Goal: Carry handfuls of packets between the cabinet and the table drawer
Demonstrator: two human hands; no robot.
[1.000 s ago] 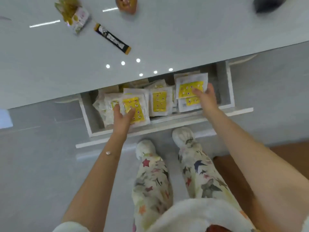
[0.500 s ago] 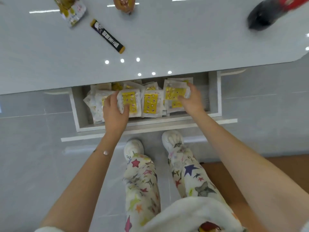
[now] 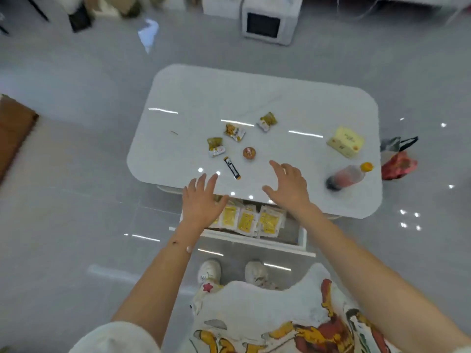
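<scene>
Left hand: the left hand [image 3: 201, 200] hangs above the near edge of the table, fingers straight and fanned, holding nothing; its heel is over the left end of the drawer.

Right hand: the right hand [image 3: 288, 186] is spread too, palm down, fingers loose and apart, empty, over the table edge just beyond the drawer.

Sachets: the yellow-and-white sachets [image 3: 254, 219] stand packed on edge in a row inside the open drawer [image 3: 302, 238], which juts out from under the white table [image 3: 267, 98], below and between the two hands.

How they would handle: my guess is that they are light, thin and floppy, with slick film that slides against its neighbours; they look crushable rather than breakable.

Where to take hold: I would pinch one by its top sealed edge, the flat white border, since the sides are wedged against the others. A whole bunch would want both palms squeezing from the ends.

On the tabletop: a dark stick packet [image 3: 232, 168] lies nearest the hands, then a small round brown snack [image 3: 249, 153] and three crumpled yellow wrappers [image 3: 216, 147].

Far right: a pale yellow box [image 3: 345, 141] and a bottle [image 3: 348, 175] lying on its side, blurred.

Floor: glossy grey tiles; the person's pale shoes [image 3: 209, 271] show under the drawer.
</scene>
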